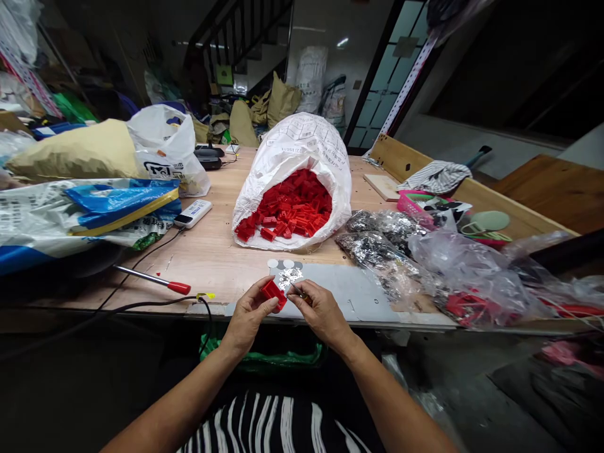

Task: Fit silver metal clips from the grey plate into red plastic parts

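Note:
My left hand (250, 314) is closed round a small red plastic piece (274, 294), held just above the near edge of the wooden table (212, 258). My right hand (319, 309) is pinched on a thin metal part (297, 290) whose tip meets the red piece. Right behind my hands a little pile of shiny metal bits (289, 277) lies on a grey sheet (349, 292). Further back a white sack (302, 151) lies on its side, open toward me and full of the same red pieces (287, 211).
Clear bags of metal parts (377, 242) and crumpled plastic (472, 270) crowd the right. A red-handled screwdriver (155, 280), a black cable (141, 306), a white remote (192, 212) and several sacks (75, 207) lie on the left. A pink basket (415, 204) sits at back right.

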